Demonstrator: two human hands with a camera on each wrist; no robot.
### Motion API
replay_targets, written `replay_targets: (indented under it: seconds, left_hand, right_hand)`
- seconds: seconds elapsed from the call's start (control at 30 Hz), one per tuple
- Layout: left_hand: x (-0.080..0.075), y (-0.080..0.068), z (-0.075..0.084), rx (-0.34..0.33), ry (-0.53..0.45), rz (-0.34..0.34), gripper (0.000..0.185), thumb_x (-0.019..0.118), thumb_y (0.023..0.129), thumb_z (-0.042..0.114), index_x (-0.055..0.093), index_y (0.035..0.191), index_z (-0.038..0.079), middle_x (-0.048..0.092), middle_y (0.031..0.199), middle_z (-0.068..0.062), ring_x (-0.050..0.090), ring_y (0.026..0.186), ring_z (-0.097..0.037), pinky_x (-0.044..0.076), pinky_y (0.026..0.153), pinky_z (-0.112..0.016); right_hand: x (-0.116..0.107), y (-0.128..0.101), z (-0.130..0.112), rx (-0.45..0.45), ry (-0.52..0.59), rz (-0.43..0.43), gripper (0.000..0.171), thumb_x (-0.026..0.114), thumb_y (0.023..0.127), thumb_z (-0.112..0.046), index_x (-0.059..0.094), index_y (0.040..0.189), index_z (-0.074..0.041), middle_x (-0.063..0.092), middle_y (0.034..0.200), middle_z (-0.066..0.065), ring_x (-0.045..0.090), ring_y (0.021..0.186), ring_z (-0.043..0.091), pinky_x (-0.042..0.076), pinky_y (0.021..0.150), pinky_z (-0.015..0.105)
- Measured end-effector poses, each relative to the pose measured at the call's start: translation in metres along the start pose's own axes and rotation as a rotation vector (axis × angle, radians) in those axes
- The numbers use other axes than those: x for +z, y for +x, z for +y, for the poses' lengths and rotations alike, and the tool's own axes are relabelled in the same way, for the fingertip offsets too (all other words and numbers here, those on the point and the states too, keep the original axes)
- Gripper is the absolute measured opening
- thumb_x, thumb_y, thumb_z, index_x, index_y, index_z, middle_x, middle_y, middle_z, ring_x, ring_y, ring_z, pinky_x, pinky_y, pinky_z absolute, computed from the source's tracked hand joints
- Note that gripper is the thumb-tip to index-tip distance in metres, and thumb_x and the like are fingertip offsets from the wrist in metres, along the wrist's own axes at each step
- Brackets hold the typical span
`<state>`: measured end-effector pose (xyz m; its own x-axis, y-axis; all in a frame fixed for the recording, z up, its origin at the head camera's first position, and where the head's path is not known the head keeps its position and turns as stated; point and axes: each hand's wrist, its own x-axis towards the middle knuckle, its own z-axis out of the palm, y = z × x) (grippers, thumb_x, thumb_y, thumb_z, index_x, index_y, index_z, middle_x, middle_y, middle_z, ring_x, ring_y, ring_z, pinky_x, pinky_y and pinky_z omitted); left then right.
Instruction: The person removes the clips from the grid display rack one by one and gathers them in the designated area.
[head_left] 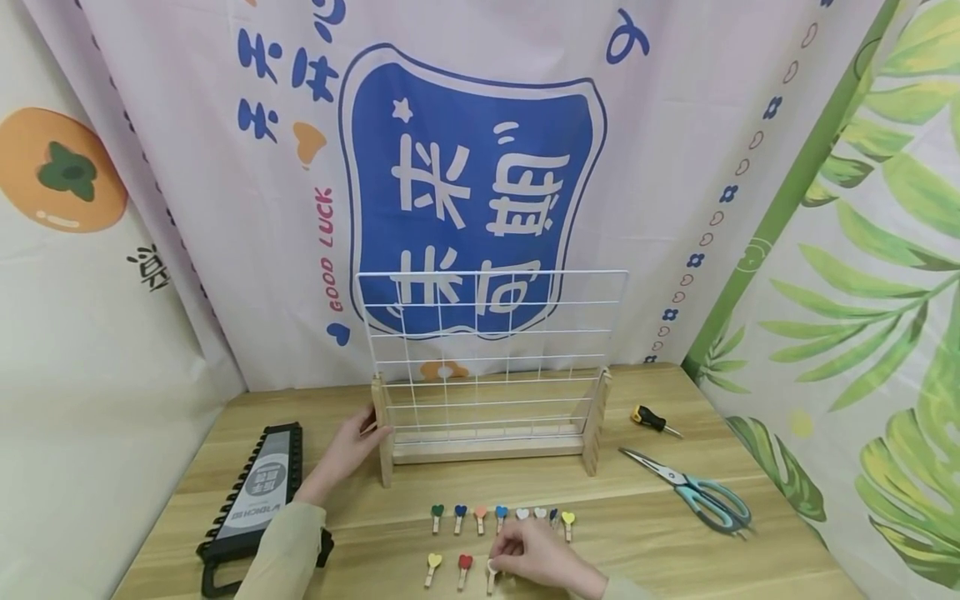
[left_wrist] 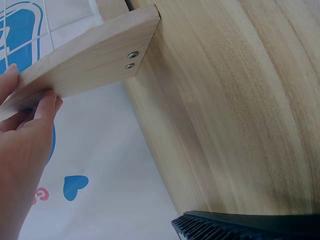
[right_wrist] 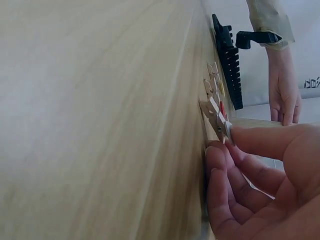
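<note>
Pale wood desk (head_left: 675,533): all items are carried on it, in front of printed cloth backdrops.
Rack (head_left: 487,379): a white wire grid is set upright in a wooden base with two end posts; it is placed mid-desk, towards the back.
Left hand (head_left: 348,450): the left end post (left_wrist: 85,65) is gripped, thumb above and fingers curled beneath, as seen in the left wrist view.
Right hand (head_left: 536,554): a small wooden clip (right_wrist: 220,120) is pinched at the near edge of the desk; thumb and forefinger are closed on it. Its heart colour is largely hidden, possibly white.
Clip rows: a far row of heart-topped clips (head_left: 501,517) is laid out between rack and right hand; a yellow clip (head_left: 432,568) and a red clip (head_left: 464,570) lie in the near row, just left of the pinched one.
Black tool holder (head_left: 258,496): lies at the left of the desk, partly under the left sleeve.
Scissors (head_left: 693,492): lie at the right, well apart from both hands.
Screwdriver (head_left: 654,421): lies just behind the scissors, beside the right end post.
</note>
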<state>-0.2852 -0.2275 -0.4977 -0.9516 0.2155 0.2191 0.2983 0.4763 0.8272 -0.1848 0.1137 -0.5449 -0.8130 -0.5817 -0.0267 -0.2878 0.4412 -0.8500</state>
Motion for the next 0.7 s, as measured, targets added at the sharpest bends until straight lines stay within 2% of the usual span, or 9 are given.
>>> replay_targets:
  seconds: [0.47, 0.7]
  left_hand:
    - [0.0014, -0.0013, 0.0034, 0.009, -0.01, -0.006, 0.062, 0.057, 0.1, 0.009, 0.027, 0.147, -0.019, 0.037, 0.147, -0.041, 0.042, 0.136, -0.052, 0.044, 0.109, -0.053]
    - [0.0033, -0.0002, 0.0013, 0.006, -0.001, 0.009, 0.06, 0.057, 0.1, 0.007, 0.029, 0.147, -0.017, 0.04, 0.146, -0.039, 0.044, 0.135, -0.051, 0.045, 0.109, -0.053]
  right_hand:
    - [-0.0025, -0.0003, 0.001, -0.011, 0.009, -0.023, 0.006, 0.075, 0.087, -0.014, 0.073, 0.087, -0.008, 0.072, 0.083, -0.004, 0.057, 0.071, -0.009, 0.053, 0.065, 0.01]
    - [-0.0081, -0.0036, 0.0059, -0.044, 0.023, -0.018, 0.008, 0.074, 0.088, -0.014, 0.072, 0.088, -0.006, 0.073, 0.083, 0.002, 0.058, 0.071, -0.009, 0.053, 0.064, 0.01]
